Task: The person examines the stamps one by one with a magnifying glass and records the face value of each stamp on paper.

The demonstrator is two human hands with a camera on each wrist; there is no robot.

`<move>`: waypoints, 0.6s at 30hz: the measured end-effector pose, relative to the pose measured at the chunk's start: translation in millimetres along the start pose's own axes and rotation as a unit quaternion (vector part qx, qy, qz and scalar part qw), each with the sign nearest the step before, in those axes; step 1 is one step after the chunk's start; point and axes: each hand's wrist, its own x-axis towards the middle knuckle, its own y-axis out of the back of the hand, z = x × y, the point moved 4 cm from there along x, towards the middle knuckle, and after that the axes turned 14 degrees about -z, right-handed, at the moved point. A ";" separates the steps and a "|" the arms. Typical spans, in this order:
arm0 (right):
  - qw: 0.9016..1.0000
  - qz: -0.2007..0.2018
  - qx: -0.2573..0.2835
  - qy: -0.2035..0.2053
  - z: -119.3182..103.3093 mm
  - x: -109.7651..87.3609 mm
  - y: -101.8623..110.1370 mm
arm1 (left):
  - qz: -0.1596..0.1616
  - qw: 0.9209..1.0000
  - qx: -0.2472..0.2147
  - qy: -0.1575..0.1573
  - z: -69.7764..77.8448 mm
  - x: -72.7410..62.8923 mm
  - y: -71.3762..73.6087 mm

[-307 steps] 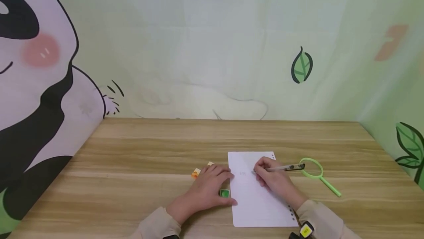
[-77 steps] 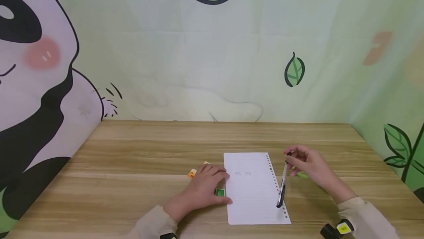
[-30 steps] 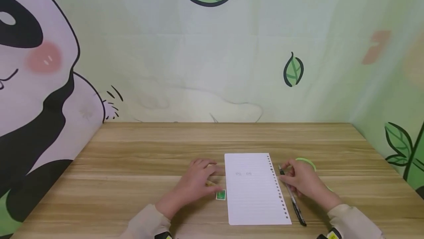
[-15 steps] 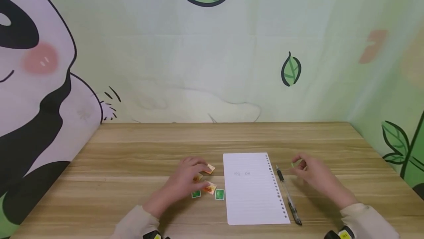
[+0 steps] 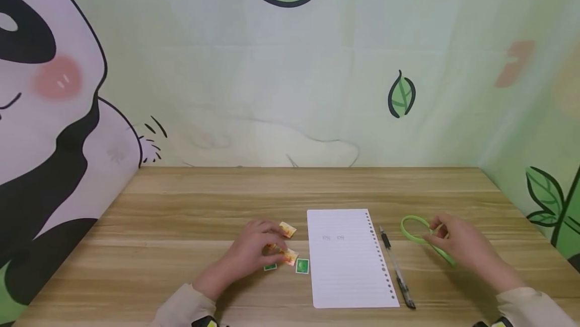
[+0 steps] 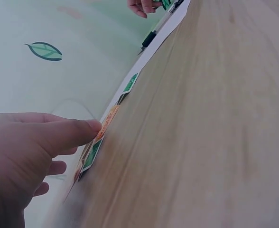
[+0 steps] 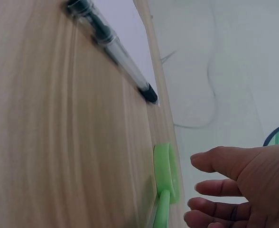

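My left hand (image 5: pixel 249 251) hovers low over several small stamps at the left of the paper, fingers loosely bent and thumb apart from them. An orange stamp (image 5: pixel 291 256) lies by the thumb tip; whether they touch I cannot tell. Another orange stamp (image 5: pixel 287 230) lies behind it, and a green stamp (image 5: pixel 302 266) sits beside the paper's edge. A second green stamp (image 5: pixel 270 267) is partly hidden under the hand. My right hand (image 5: pixel 464 246) is above a green magnifying glass (image 5: pixel 410 237), covering part of it in the head view. In the right wrist view its fingers (image 7: pixel 220 187) are spread, apart from the rim.
A lined, hole-punched sheet of paper (image 5: pixel 351 276) with two small pencil-grey written marks lies between the hands. A clear pen with black ends (image 5: pixel 395 269) lies along its right side. The wooden table (image 5: pixel 204 196) meets a painted wall at the back.
The right hand wrote a second mark, laid the pen down right of the paper, then moved right to the magnifying glass. The left hand left the paper's edge and shifted left, uncovering stamps.
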 end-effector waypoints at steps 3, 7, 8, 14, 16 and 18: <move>1.000 -0.014 0.001 -0.009 6.7 -1.8 -0.3 | 0.000 1.000 0.005 -0.004 -1.5 -0.7 -1.8; 1.000 -0.022 -0.004 -0.010 14.0 -4.1 -2.0 | -0.007 1.000 0.003 -0.003 -2.9 -0.6 -2.6; 1.000 -0.024 -0.005 -0.009 15.4 -4.5 -2.8 | -0.010 1.000 0.002 0.000 -3.1 -0.7 -2.6; 0.999 -0.032 -0.013 -0.001 22.4 -4.7 -9.6 | -0.014 1.000 -0.007 0.002 -3.5 -1.3 -3.6; 0.999 -0.031 -0.016 0.000 23.9 -4.7 -11.4 | -0.009 1.000 -0.009 0.000 -4.0 -1.8 -4.2; 0.999 -0.030 -0.022 -0.001 24.5 -4.6 -12.6 | -0.006 1.000 -0.012 0.001 -4.6 -2.3 -4.4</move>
